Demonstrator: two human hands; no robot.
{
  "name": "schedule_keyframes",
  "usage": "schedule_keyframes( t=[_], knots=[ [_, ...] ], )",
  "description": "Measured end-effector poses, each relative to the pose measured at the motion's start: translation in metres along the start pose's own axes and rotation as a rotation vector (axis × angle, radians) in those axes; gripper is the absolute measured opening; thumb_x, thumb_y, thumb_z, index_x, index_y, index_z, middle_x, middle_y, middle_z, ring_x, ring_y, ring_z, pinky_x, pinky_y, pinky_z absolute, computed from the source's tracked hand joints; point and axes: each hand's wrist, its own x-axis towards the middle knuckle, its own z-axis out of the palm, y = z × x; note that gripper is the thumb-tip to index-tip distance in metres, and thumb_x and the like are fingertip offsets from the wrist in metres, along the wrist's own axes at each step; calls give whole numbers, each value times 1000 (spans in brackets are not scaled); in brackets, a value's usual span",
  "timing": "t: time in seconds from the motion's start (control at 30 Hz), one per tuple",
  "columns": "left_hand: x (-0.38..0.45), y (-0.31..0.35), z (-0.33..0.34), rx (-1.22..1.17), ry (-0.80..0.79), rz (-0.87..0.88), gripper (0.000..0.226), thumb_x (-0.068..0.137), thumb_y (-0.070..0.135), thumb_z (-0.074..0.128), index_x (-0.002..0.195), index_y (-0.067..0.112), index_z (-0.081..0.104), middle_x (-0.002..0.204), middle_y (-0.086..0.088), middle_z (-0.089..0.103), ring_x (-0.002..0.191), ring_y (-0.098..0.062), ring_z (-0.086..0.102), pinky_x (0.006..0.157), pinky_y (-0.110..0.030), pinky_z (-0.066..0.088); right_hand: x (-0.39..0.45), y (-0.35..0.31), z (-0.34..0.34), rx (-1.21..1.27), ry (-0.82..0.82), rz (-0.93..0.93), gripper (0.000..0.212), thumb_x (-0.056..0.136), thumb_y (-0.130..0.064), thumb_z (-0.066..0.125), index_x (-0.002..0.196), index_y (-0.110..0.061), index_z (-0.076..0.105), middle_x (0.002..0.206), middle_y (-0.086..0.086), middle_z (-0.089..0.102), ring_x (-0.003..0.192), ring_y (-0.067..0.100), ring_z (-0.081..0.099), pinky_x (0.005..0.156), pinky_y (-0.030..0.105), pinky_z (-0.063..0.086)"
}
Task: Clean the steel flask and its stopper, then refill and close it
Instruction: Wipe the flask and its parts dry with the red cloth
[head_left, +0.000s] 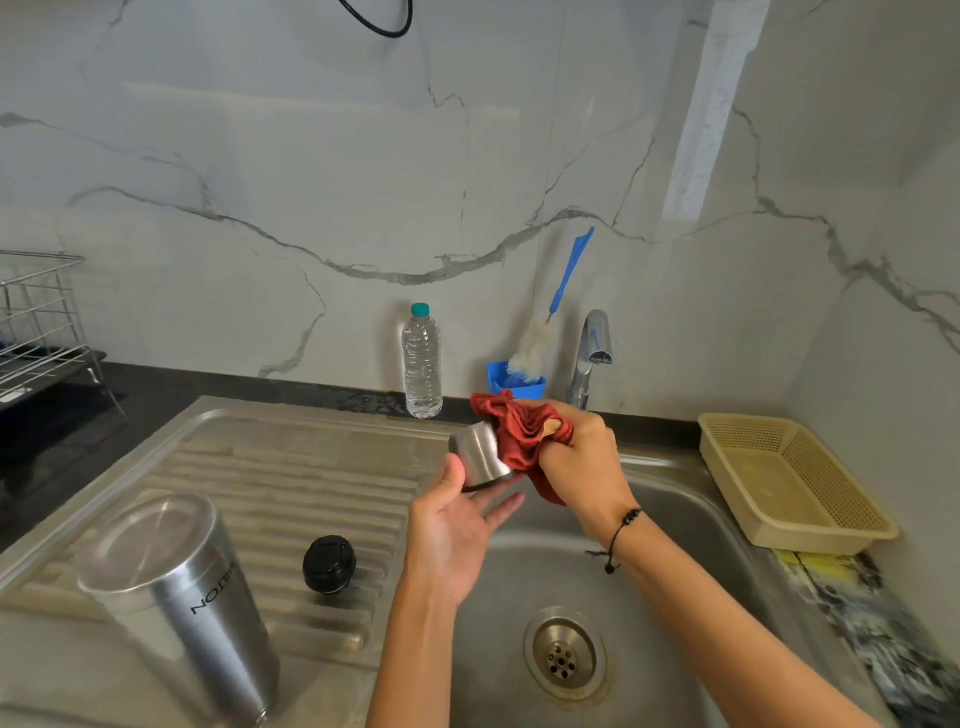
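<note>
Head view: our left hand cradles a small steel cup over the sink, fingers loosely curled beneath it, while our right hand clenches a red cloth against its side. The steel flask stands inverted on the drainboard, black stopper beside it. We should turn the cup steadily, wiping right round the wall and rim.

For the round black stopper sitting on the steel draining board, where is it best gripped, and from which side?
Likely from above, by the wider upper rim. The round black stopper stands alone on the ribbed steel draining board with its broad top up and a narrower part below, so fingers can close around its circumference. Nothing crowds it; the upturned steel flask stands apart.
</note>
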Motion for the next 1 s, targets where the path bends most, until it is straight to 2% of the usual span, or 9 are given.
schedule_keyframes(
  t=[0.07, 0.13, 0.27, 0.4, 0.5, 0.67, 0.77, 0.9, 1.0],
  knots=[
    [1, 0, 1, -29, -51, -7, 92, 49, 40, 91, 127, 6, 55, 126, -24, 59, 117, -43, 56, 100, -56, 42, 7, 0, -4, 21, 24, 13, 39, 84, 7, 51, 104, -19, 72, 99, 0, 72, 84, -2, 61, 83, 11, 47],
    [3, -2, 0, -69, -80, 38, 89, 49, 38, 93, 124, 7, 57, 122, -22, 62, 113, -40, 58, 97, -56, 46, 12, -2, -7, 5, 79, -25, 37, 84, 5, 53, 106, -19, 71, 103, -3, 72, 97, 2, 63, 92, 19, 48],
    [5, 0, -3, -106, -22, 160, 64, 51, 34, 91, 105, 12, 65, 108, -14, 68, 101, -28, 64, 87, -45, 55, 5, -18, -5, -91, 41, -256, 43, 78, 3, 49, 109, -17, 70, 105, -5, 70, 99, 1, 62, 88, 6, 43],
    [5, -1, 5, -64, 131, 245, 23, 91, 19, 46, 98, 12, 67, 82, -3, 73, 76, -13, 67, 65, -23, 54, -9, -19, 13, -335, -168, -487, 49, 72, -24, 40, 111, -19, 69, 116, 1, 67, 113, 7, 57, 96, 19, 43],
    [5, -1, 2, -153, 208, 231, 54, 99, 23, 30, 74, 19, 78, 76, -1, 72, 72, -10, 67, 64, -21, 51, -16, -11, 26, -363, -242, -447, 45, 72, -15, 50, 113, -19, 68, 118, 5, 66, 120, 11, 54, 98, 27, 45],
    [3, -6, -1, -181, 236, 189, 40, 99, 30, 33, 86, 17, 69, 77, 1, 70, 82, -12, 60, 74, -25, 44, -17, -14, 31, -404, -318, -370, 41, 80, -10, 56, 119, -19, 64, 128, 5, 60, 125, 16, 50, 99, 36, 44],
    [1, -7, 3, -93, 270, 164, 39, 98, 31, 33, 81, 19, 67, 71, 2, 69, 76, -11, 58, 67, -25, 41, -16, -16, 28, -415, -311, -318, 42, 81, -7, 54, 120, -20, 64, 129, 2, 60, 120, 19, 54, 97, 34, 44],
    [-3, -6, 8, -23, 276, 157, 48, 94, 31, 39, 60, 23, 71, 66, 1, 65, 66, -13, 55, 62, -30, 38, -11, -15, 21, -412, -294, -208, 46, 79, -1, 51, 118, -23, 65, 109, 2, 70, 102, 20, 60, 82, 18, 41],
    [-4, -6, 11, 34, 256, 158, 41, 94, 32, 41, 66, 20, 70, 66, -1, 64, 62, -15, 54, 57, -31, 36, 0, -15, 17, -367, -318, -122, 44, 81, -2, 47, 112, -24, 68, 99, 3, 72, 97, 18, 62, 84, 19, 45]
  ],
)
